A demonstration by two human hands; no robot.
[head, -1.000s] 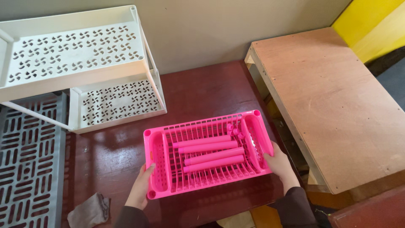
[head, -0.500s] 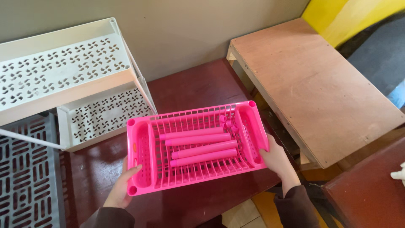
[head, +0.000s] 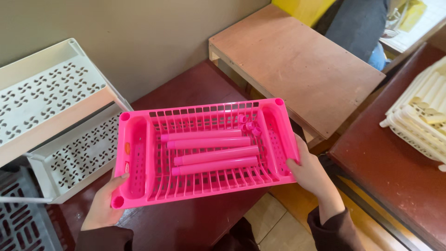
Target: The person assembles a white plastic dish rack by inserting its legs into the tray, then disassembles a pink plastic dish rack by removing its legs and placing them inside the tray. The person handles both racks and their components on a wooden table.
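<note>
Grip on both short ends: the left hand (head: 103, 207) clasps the near left corner of the pink tray (head: 139, 153), thumb on the rim and fingers beneath, while the right hand (head: 312, 173) grasps the right end wall, thumb pressed against its outer edge. Holding the two ends keeps the load balanced, so the four pink tubes (head: 211, 152) lie side by side along the slatted floor and a few small pink caps (head: 248, 124) rest near the far rim. The tray is carried clear above the dark red worktop (head: 195, 88), slightly tilted, its left end lower. Both wrists, in dark sleeves, reach up from the bottom edge, forearms angled inward. To the left stands a white perforated shelf unit (head: 51, 102); behind lies a bare wooden board (head: 297, 60); at the right, a stack of cream trays (head: 420, 118).
</note>
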